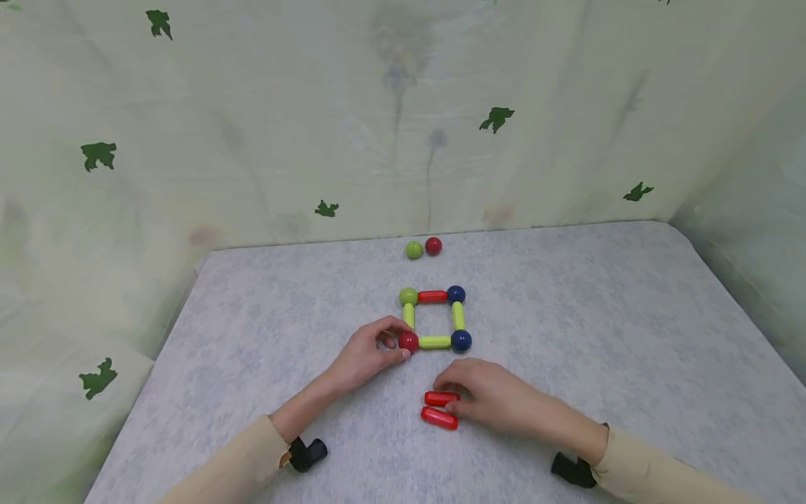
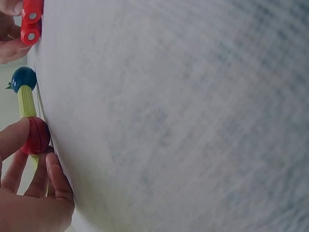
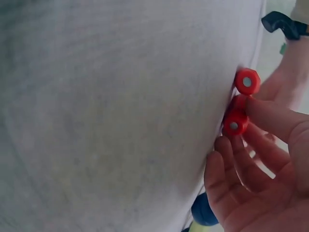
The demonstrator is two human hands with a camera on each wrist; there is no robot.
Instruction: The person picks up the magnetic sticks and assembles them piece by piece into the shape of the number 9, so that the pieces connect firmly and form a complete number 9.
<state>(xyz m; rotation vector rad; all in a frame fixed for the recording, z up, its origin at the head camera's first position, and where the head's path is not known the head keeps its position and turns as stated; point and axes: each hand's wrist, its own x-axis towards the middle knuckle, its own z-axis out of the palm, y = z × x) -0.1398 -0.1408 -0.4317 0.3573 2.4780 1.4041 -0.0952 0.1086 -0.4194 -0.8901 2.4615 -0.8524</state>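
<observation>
My left hand pinches a red ball between thumb and fingers. That ball is the near left corner of a flat square of magnetic rods and balls. Yellow-green rods form the left, right and near sides, and a red rod the far side. A green ball and two blue balls mark the other corners. In front of the square, my right hand pinches a short red rod low over the table. A second red rod lies just nearer, its metal tip visible in the right wrist view.
A loose green ball and a loose red ball sit side by side near the table's far edge. The grey table meets a pale curtain with green leaf shapes behind it.
</observation>
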